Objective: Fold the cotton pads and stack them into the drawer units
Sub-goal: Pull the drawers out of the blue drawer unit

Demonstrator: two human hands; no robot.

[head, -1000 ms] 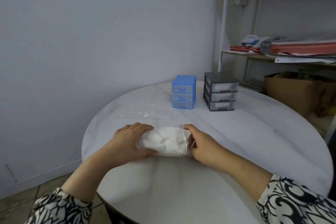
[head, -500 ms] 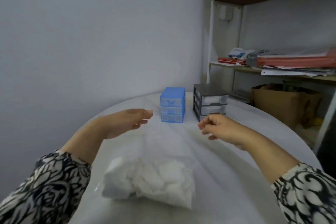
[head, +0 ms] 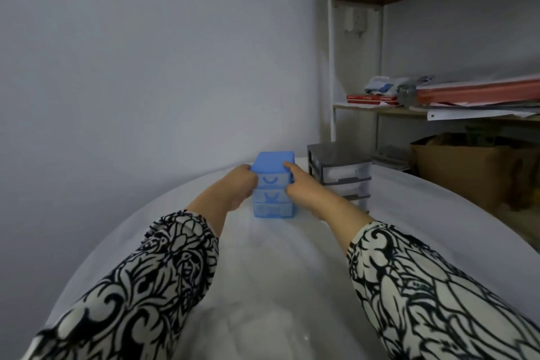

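Head view: both hands reach across the white round table point(head: 438, 242).
Hands: left hand point(head: 238, 184) and right hand point(head: 304, 188) clasp opposite sides of the blue drawer unit point(head: 273, 184).
Handling: likely light, stiff, smooth plastic; side walls suit holding.
Grey drawer unit point(head: 340, 174): just beside, boxy, translucent drawers.
Cotton pads: none clearly visible.

Home storage corner: cluttered shelf point(head: 438, 108), cardboard box point(head: 455, 172), round white table point(head: 438, 228).
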